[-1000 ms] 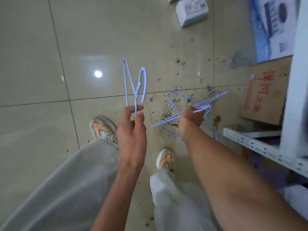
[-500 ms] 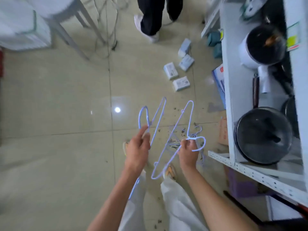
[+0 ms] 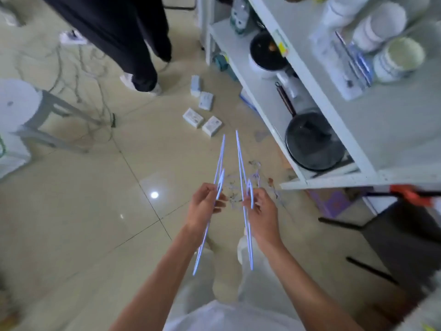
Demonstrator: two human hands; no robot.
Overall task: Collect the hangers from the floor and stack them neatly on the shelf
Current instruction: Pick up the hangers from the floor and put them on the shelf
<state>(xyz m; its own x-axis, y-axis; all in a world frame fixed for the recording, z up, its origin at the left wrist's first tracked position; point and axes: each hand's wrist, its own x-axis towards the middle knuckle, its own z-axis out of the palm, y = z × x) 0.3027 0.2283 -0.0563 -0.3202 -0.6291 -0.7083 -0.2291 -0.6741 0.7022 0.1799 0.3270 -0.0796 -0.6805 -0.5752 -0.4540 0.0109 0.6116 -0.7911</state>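
Here each hand pinches one thin lilac wire hanger edge-on: left hand (image 3: 205,206) on the left hanger (image 3: 220,161), right hand (image 3: 261,209) on the right hanger (image 3: 241,161). Both long axes run six to twelve o'clock, side by side. The white metal shelf (image 3: 334,182) lies at about two o'clock, nearer the right hand; more hangers (image 3: 255,174) seemingly remain on the floor.

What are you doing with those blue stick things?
They are thin blue wire hangers, seen edge-on. The person's left hand pinches one hanger and the right hand pinches another hanger, both held up over the tiled floor. More hangers lie tangled on the floor beside the white shelf, which holds a black pan and bowls. Nothing from the hands is on the shelf yet.
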